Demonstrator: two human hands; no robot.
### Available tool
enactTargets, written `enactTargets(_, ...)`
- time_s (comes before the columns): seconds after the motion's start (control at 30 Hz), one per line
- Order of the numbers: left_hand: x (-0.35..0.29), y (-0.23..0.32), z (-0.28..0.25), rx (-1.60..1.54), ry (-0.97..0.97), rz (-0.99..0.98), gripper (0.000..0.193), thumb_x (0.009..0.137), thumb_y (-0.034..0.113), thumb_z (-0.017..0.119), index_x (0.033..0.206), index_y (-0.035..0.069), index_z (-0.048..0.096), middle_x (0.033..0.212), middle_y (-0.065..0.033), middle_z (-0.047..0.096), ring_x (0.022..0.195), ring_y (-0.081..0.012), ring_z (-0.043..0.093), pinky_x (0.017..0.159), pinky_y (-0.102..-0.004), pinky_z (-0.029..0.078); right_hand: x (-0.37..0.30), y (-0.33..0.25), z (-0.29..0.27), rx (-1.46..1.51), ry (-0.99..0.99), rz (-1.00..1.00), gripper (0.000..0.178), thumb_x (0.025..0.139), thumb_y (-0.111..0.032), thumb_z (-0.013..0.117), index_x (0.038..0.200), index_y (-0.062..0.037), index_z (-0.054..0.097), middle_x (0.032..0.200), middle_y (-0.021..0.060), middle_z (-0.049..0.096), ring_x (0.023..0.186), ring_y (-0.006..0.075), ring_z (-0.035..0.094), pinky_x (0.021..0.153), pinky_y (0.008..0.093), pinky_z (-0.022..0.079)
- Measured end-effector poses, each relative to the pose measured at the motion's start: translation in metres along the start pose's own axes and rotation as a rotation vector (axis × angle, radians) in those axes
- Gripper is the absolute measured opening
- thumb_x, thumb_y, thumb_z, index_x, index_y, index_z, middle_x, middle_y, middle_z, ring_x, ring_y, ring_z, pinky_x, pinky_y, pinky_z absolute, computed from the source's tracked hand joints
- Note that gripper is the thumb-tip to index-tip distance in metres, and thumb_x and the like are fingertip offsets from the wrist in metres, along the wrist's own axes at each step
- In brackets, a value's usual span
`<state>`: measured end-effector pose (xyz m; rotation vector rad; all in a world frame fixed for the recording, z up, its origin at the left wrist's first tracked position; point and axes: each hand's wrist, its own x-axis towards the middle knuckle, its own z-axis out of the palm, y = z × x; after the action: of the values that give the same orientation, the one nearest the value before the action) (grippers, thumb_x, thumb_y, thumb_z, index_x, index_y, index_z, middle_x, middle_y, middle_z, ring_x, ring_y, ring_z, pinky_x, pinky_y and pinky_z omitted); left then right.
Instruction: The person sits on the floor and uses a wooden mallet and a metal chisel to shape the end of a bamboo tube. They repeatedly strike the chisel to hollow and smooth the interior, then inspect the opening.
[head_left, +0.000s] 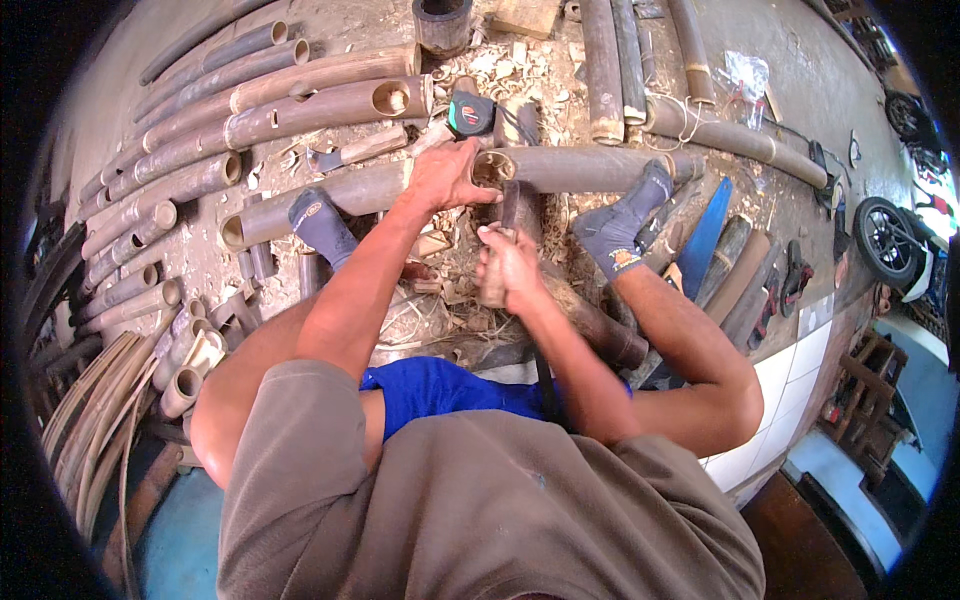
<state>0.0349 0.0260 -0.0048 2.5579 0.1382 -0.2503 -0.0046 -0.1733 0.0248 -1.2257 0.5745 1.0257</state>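
A long bamboo pole (580,170) lies crosswise before me, with a large cut hole (492,168) near its middle. Around the pole, just left of this hole, my left hand (447,178) is closed, its thumb by the hole's near edge. My right hand (508,265) is wrapped around a light wooden tool handle (491,290), a little nearer to me than the hole. What sits at the tool's other end I cannot make out against the dark bamboo behind. My sock-covered feet, the left (322,225) and the right (620,220), press against the pole on either side.
Several bamboo poles (290,115) lie at the left, some with holes. A tape measure (471,114) and a wooden-handled tool (365,147) lie beyond the pole. Wood shavings (510,70) cover the floor. A blue saw blade (706,235) is at the right, a motorcycle wheel (886,240) farther right.
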Motion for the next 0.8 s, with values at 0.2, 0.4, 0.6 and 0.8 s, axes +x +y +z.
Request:
enactTargets(0.2,0.001,0.003,0.005,-0.071,0.128,-0.004,0.086,0.065,0.075,0.08,0.11,0.004,0.066,0.098,-0.0208,0.072,0.097,-0.0388,0.07,0.084,-0.0489,0.054,-0.001,-0.013,0.006,0.076,-0.005,-0.121,0.023,0.092,-0.02,0.073,0.105,-0.0114,0.056,0.069,0.0042,0.057,0.05,0.0189,0.055,0.045,0.0363,0.047)
enactTargets(0.4,0.005,0.011,0.018,0.037,0.283,-0.062,0.083,0.066,0.079,0.075,0.1,0.004,0.068,0.083,-0.0169,0.073,0.083,-0.0356,0.071,0.077,-0.0475,0.054,0.011,-0.048,-0.024,-0.275,-0.077,-0.102,0.02,0.092,-0.017,0.072,0.101,-0.0059,0.059,0.068,0.0044,0.058,0.05,0.0175,0.056,0.047,0.034,0.048)
enactTargets(0.6,0.009,0.026,0.017,0.086,0.321,-0.199,0.077,0.067,0.08,0.073,0.091,0.006,0.072,0.076,-0.0153,0.073,0.075,-0.0334,0.071,0.077,-0.0453,0.054,0.022,-0.098,-0.044,-0.589,-0.21,-0.051,0.023,0.093,-0.019,0.072,0.102,-0.0019,0.06,0.068,0.0064,0.059,0.049,0.0173,0.056,0.044,0.0332,0.046)
enactTargets(0.8,0.01,0.023,0.027,0.053,0.386,-0.235,0.072,0.069,0.075,0.076,0.085,0.006,0.071,0.074,-0.015,0.072,0.073,-0.0329,0.071,0.075,-0.0444,0.053,0.038,-0.144,-0.046,-0.858,-0.333,0.043,0.024,0.091,-0.02,0.073,0.1,0.0004,0.064,0.068,0.0066,0.059,0.05,0.0176,0.057,0.044,0.0351,0.046)
